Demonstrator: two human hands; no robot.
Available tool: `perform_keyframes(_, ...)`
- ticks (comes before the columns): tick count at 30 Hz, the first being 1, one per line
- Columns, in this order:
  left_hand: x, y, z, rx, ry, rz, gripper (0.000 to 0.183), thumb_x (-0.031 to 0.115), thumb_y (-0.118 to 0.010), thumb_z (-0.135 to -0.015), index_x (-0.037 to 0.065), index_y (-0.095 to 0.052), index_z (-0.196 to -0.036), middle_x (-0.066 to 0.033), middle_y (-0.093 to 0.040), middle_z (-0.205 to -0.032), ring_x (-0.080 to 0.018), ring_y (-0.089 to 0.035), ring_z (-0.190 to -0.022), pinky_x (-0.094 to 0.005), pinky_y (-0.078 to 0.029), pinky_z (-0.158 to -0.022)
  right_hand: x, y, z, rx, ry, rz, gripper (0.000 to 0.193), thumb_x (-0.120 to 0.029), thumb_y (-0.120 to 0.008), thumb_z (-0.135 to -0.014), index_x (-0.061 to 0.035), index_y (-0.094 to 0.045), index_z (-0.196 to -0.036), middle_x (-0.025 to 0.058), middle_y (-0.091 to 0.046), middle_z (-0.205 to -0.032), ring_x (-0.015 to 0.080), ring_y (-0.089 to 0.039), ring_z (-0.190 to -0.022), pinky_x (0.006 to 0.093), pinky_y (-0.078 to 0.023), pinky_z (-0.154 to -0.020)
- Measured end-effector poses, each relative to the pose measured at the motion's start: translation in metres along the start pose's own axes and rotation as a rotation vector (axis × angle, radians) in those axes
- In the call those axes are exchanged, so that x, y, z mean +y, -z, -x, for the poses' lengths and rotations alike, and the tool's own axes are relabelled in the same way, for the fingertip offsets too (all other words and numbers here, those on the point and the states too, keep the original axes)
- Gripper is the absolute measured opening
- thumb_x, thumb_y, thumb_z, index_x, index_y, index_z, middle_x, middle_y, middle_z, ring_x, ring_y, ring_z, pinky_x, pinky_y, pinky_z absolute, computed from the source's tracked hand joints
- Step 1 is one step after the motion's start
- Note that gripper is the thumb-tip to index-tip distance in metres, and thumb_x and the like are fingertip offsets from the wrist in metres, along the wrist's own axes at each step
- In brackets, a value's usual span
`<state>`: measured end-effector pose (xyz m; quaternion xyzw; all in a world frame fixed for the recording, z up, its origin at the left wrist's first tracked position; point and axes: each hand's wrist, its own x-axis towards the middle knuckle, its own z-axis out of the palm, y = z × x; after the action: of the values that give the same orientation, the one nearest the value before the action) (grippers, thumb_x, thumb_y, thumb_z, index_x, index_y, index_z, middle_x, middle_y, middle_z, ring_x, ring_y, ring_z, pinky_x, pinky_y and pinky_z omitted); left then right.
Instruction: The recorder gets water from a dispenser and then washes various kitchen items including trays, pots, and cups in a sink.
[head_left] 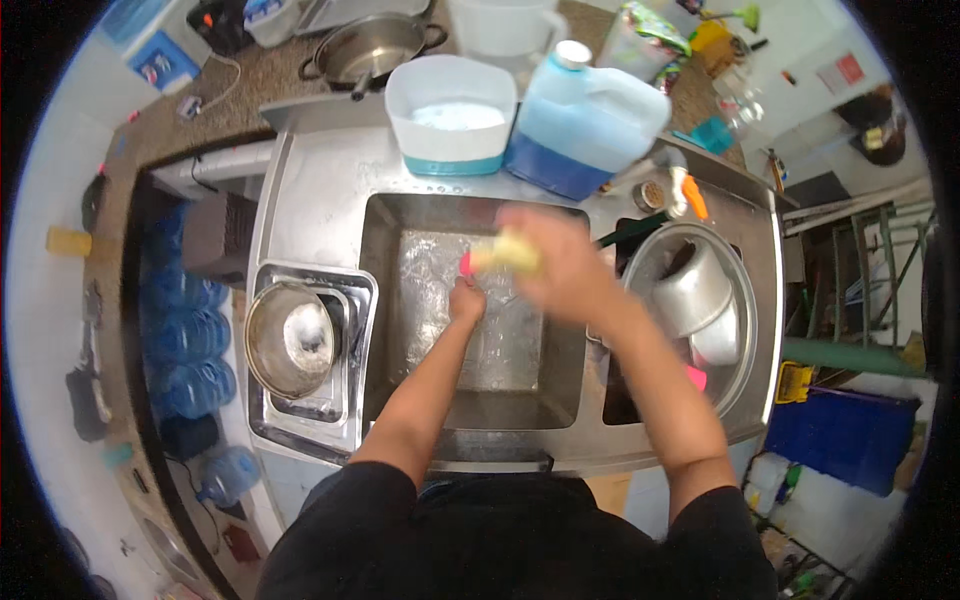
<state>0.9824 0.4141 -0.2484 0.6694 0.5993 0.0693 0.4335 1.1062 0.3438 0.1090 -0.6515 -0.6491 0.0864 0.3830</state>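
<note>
Over the steel sink basin (472, 395), my left hand (467, 300) is closed around a small thing with a pink end (467, 264); its kind does not show. My right hand (568, 262), smeared by motion, grips a yellow sponge (512, 252) just to the right of that pink end. Between the pink end and the sponge is a pale yellowish stretch, too blurred to tell apart. The basin floor beneath looks wet.
Left of the basin, a round metal pot (262, 345) sits in a rectangular steel tray (262, 425). On the right, a large round metal basin (745, 370) holds metal pots. Behind stand a white tub (450, 100) and a blue-liquid jug (590, 115), near an orange-handled faucet (692, 196).
</note>
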Motion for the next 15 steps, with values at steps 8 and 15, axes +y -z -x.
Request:
perform_keyframes(8,0.009,-0.045,-0.020,-0.203,-0.017,0.182,0.056,0.029,-0.063,-0.083,0.005,-0.048,-0.131,-0.0291,-0.054,-0.121,-0.0468,-0.054,-0.111,-0.0513,-0.046,-0.092,0.088,-0.030,-0.232,-0.308,-0.027,0.452,0.037,-0.012,-0.065,-0.077,-0.0040,-0.054,-0.111,0.0201,-0.063,-0.100,0.0386,-0.061,-0.094,0.0449,-0.049,-0.078)
perform_keyframes(15,-0.033,-0.097,-0.023,-0.119,-0.097,-0.283,0.041,0.029,-0.064,-0.086,0.001,-0.059,-0.116,-0.0235,-0.059,-0.112,-0.0428,-0.063,-0.092,-0.0478,-0.051,-0.087,0.148,-0.110,-0.261,-1.395,-0.182,0.607,0.054,-0.024,-0.073,-0.067,-0.0003,-0.063,-0.115,0.0199,-0.067,-0.111,0.0297,-0.063,-0.101,0.0405,-0.049,-0.084)
